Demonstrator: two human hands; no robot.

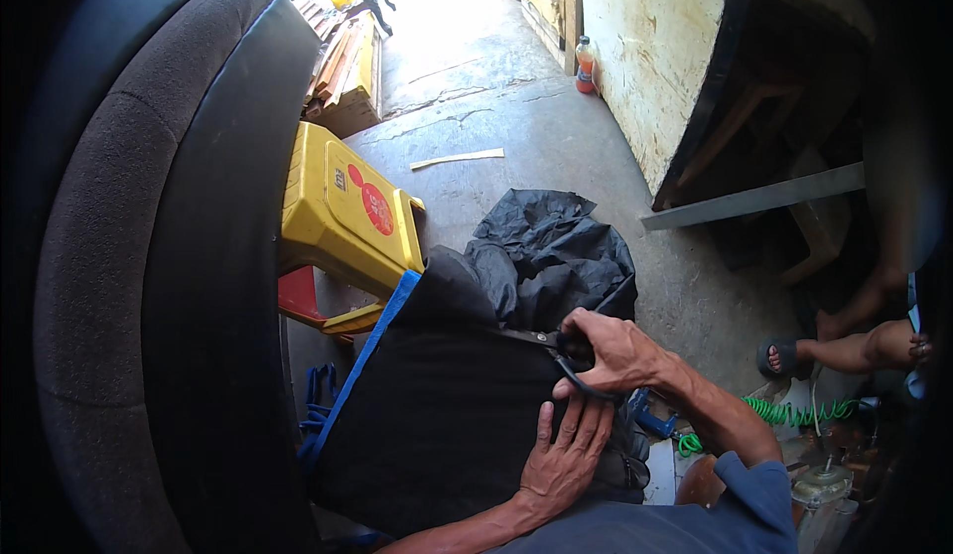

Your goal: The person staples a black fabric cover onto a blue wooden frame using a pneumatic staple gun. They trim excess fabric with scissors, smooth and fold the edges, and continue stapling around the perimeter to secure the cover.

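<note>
Right hand (623, 355) clamped on scissors (542, 339), apparently cutting black fabric (427, 405); left hand (564, 462), flat, gripping nothing, presses it. Next snip likely needs tautness.

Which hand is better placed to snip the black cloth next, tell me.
The right hand, probably: it holds the scissors at the cloth; the left hand lies palm-down on it, without scissors.

Shirt (640, 531): dark blue-grey | right sleeve (759, 489): short (loose-edged) | hands (563, 463) (627, 353): bare
</note>
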